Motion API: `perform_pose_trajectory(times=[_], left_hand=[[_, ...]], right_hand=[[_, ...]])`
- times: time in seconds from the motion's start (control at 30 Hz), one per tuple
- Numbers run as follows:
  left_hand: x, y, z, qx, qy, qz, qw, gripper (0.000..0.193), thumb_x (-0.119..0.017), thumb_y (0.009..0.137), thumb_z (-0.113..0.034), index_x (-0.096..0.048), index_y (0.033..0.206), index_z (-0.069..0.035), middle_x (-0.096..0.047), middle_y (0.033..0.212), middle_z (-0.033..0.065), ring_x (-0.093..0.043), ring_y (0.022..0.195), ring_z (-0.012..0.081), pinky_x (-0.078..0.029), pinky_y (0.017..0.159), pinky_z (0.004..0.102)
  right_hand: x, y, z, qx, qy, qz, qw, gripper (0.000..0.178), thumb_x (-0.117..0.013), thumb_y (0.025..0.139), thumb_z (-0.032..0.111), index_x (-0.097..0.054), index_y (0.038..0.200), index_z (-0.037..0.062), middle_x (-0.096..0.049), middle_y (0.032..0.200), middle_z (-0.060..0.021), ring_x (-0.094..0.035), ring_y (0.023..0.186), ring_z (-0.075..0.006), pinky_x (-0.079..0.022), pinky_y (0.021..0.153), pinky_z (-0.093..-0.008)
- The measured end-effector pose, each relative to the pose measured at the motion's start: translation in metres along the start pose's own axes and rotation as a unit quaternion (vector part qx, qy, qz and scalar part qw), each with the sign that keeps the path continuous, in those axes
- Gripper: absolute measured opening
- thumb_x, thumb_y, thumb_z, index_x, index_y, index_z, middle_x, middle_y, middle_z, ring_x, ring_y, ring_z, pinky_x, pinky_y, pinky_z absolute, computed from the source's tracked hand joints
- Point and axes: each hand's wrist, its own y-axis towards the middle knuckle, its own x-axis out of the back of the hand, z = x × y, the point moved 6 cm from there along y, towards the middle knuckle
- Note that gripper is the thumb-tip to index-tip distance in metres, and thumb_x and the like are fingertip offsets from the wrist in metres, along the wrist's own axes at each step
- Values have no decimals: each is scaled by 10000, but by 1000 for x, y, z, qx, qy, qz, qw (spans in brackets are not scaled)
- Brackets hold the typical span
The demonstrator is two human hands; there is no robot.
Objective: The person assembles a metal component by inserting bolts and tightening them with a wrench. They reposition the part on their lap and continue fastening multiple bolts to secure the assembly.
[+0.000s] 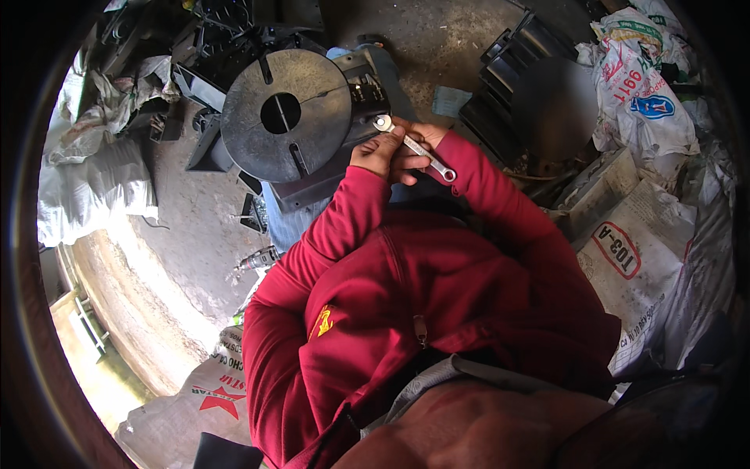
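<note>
A silver combination wrench (422,154) lies slantwise between my two hands, its ring end toward my right sleeve. My left hand (378,154) is closed around its shaft, with the thumb on top near the wrench head. Close against that head are the bent fingers of my right hand (423,134), partly covered by the wrench and my left hand; what they grip cannot be made out. A round bright piece shows at the wrench head. Just left of the hands, a dark round metal disc (320,129) with a centre hole and slots sits on a black machine frame (301,190) by my legs.
Black metal parts (226,16) crowd the far left. More black housings (500,117) stand at the right, beside white printed sacks (644,94). A power tool (259,259) lies on the floor at left. Another sack (195,399) is at lower left.
</note>
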Motion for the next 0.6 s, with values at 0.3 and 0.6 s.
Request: perform_pose_trajectory(times=[0.3,0.6], left_hand=[[36,-21,-24,-43,173,-25,984,313,-566,920,-357,-657,838,-69,-565,592,-15,-444,429,64,-315,415,210],[65,-91,-50,-98,201,-11,975,181,-537,937,-157,-620,1034,-28,-568,677,-16,-537,585,65,-407,534,183]], right_hand=[[32,13,2,6,64,-49,997,145,-496,965,255,-510,911,121,-327,497,94,-269,413,-15,-244,366,-160],[18,3,-26,-89,43,-35,995,842,-383,853,697,-501,1257,-32,-510,789,-6,-489,683,-69,-310,424,-151]])
